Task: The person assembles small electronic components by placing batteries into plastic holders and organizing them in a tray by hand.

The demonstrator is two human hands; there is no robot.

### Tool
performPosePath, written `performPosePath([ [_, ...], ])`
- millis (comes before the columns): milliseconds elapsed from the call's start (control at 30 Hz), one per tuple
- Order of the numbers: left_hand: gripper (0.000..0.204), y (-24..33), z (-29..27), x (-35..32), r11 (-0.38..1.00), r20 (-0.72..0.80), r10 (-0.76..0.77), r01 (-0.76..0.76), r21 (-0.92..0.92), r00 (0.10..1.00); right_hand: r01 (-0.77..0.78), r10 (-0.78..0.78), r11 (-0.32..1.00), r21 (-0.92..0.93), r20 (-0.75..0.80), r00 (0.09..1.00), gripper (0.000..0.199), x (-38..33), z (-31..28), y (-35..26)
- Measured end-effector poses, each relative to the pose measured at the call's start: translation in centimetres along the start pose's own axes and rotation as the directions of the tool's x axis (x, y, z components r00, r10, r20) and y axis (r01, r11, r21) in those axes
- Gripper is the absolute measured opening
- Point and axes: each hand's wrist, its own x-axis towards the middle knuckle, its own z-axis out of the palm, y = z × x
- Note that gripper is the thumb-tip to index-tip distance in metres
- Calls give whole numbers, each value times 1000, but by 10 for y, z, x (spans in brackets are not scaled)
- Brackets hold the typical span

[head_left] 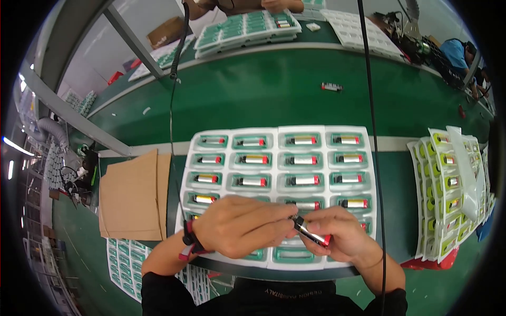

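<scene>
Holding a small silver cell with a red end (312,234), the right hand (340,235) has its grip closed round it; the left hand (240,225) pinches its tip above the white tray (280,131).

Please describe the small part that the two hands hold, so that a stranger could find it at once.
Start at the white tray on the green table. At its near edge the left hand and right hand meet on one battery. It alone is lifted out and tilted; the others lie in pockets.

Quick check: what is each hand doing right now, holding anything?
Left hand: closed, fingertips pinching the dark end of the small silver cell.
Right hand: closed, holding the same cell by its red end, over the white tray.
</scene>
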Motion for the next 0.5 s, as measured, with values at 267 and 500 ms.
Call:
performPosePath([
  [267,20,21,7,-2,793,9,-461,416,-445,888,211,-194,933,-290,87,977,24,-7,-10,17],
  [500,34,12,7,1,548,207,-572,557,-624,794,157,-205,883,-443,-62,977,22,-10,-1,11],
])
